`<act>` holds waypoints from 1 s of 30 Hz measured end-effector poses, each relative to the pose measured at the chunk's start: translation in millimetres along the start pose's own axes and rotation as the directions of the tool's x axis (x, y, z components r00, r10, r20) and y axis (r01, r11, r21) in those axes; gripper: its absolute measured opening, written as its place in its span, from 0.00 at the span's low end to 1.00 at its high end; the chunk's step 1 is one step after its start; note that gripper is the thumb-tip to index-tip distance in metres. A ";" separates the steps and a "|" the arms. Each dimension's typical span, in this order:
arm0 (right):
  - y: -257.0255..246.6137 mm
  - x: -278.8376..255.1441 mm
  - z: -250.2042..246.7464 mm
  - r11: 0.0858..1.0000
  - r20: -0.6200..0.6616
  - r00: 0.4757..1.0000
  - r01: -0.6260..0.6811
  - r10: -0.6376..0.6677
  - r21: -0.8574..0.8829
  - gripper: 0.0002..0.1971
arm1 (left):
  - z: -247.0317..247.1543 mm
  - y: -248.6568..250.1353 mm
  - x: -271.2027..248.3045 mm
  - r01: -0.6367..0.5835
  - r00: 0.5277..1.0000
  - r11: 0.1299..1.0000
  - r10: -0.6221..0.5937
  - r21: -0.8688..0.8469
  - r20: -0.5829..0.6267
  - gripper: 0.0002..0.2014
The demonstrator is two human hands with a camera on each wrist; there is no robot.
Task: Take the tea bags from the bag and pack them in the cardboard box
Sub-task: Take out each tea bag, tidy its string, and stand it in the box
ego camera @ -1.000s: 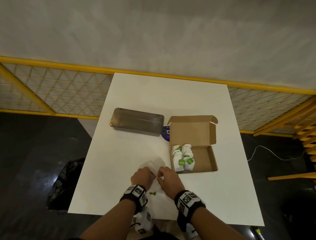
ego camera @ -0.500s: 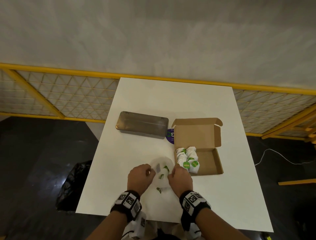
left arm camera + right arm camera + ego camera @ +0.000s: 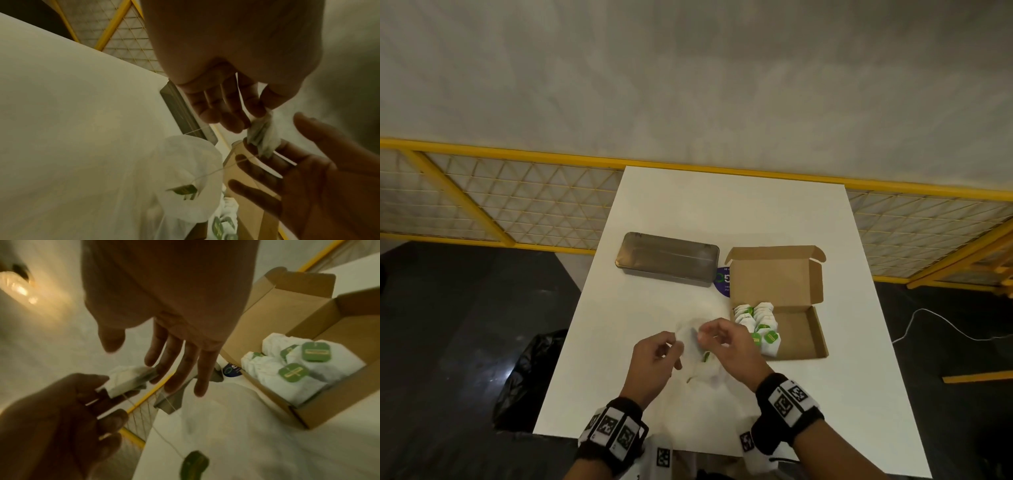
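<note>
A white tea bag (image 3: 263, 134) (image 3: 127, 381) hangs above the table, pinched between the thumb and fingers of my left hand (image 3: 674, 342) (image 3: 261, 112). Its string runs down to a green tag (image 3: 184, 190) (image 3: 194, 464) over the clear plastic bag (image 3: 702, 373) (image 3: 185, 178). My right hand (image 3: 705, 334) (image 3: 144, 356) is beside it, fingers straight and spread, fingertips touching the tea bag, thumb apart. To the right the cardboard box (image 3: 815, 329) (image 3: 308, 410) stands open, with several tea bags (image 3: 756, 322) (image 3: 298, 369) packed in its left half.
A grey metal tin (image 3: 667, 258) (image 3: 179, 107) lies behind the hands, with a purple sticker (image 3: 724, 281) between it and the box. The white table (image 3: 722, 212) ends at a yellow mesh railing (image 3: 517, 205). A black bin bag (image 3: 530, 370) sits on the floor at left.
Both hands held the plastic bag's mouth before. Now they are raised slightly, the left pinches a tea bag drawn out of it, and the right hand's fingers have straightened.
</note>
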State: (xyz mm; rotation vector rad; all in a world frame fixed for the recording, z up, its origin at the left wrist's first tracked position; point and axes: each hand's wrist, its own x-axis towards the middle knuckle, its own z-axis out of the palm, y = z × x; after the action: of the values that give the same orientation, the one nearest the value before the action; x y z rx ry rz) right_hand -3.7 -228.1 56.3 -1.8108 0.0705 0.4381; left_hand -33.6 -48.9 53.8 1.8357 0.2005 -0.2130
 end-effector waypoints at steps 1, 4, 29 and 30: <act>-3.6 0.4 0.3 0.999 0.027 1.000 -0.014 0.012 0.052 0.05 | 0.3 3.4 0.3 0.002 1.000 1.000 -0.002 -0.011 0.003 0.12; -4.4 0.3 0.6 0.979 0.048 0.995 -0.090 0.082 0.185 0.10 | -0.7 11.6 0.2 -0.007 1.000 1.000 0.007 -0.024 -0.002 0.10; -64.7 -21.1 -32.2 0.966 -0.063 0.984 0.177 -0.168 0.188 0.06 | -1.5 81.2 8.1 -0.222 0.968 0.975 0.223 -0.014 0.118 0.07; -65.8 -21.7 -31.8 0.961 -0.053 0.983 0.184 -0.177 0.206 0.06 | 0.1 86.5 8.1 -0.229 0.965 0.973 0.231 -0.035 0.124 0.07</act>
State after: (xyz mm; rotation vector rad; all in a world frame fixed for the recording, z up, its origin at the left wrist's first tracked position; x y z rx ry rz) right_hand 2.2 -243.0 130.8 -1.5993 -0.0241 0.2596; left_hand -4.4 -72.1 132.3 1.8012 -0.0998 -0.1635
